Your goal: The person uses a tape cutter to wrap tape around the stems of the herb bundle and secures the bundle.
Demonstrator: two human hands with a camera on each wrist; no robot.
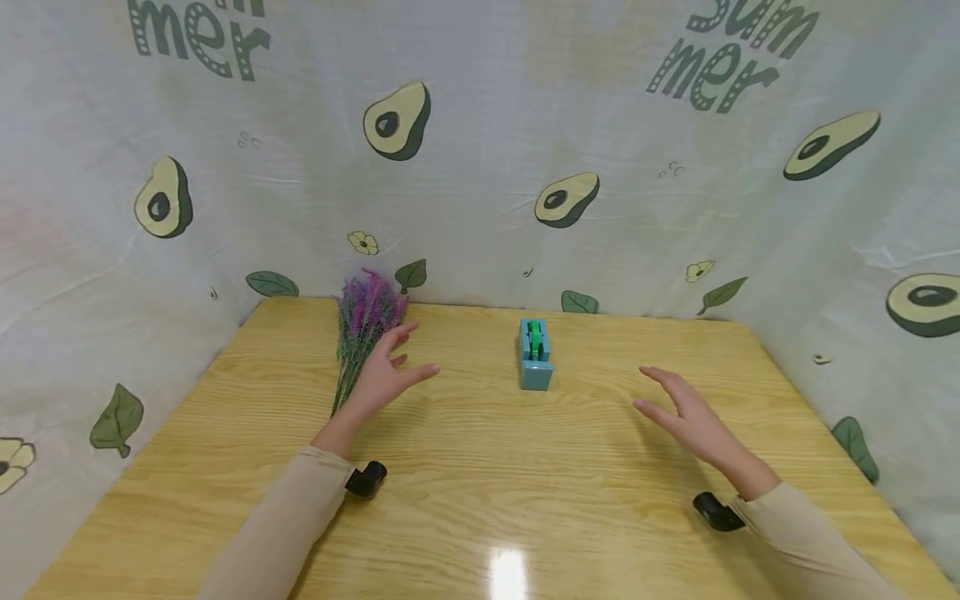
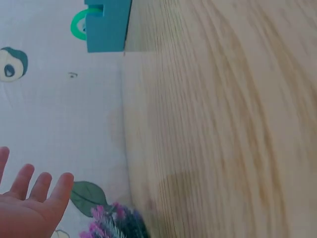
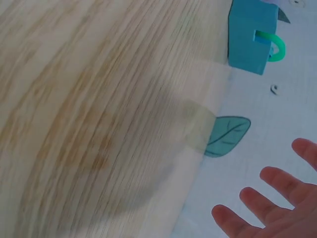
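Note:
A blue tape dispenser (image 1: pixel 536 375) with a green ring in its top stands near the back middle of the wooden table. To its left lies a bunch of purple artificial lavender (image 1: pixel 365 312), its thin green stems pointing toward the front. My left hand (image 1: pixel 381 373) hovers beside the bunch and overlaps its stems in the head view, fingers loosely bent and thumb apart, holding nothing. Off to the dispenser's right, my right hand (image 1: pixel 696 421) is held above the table with fingers spread. Both wrist views show the dispenser (image 2: pixel 106 27) away from the fingers.
Behind the wooden table (image 1: pixel 450 467) hangs a pale cloth (image 1: pixel 472 242) printed with avocados and leaves, which also runs along both sides. A small black device (image 1: pixel 366 480) is worn on the left wrist, and another black device (image 1: pixel 717 512) on the right.

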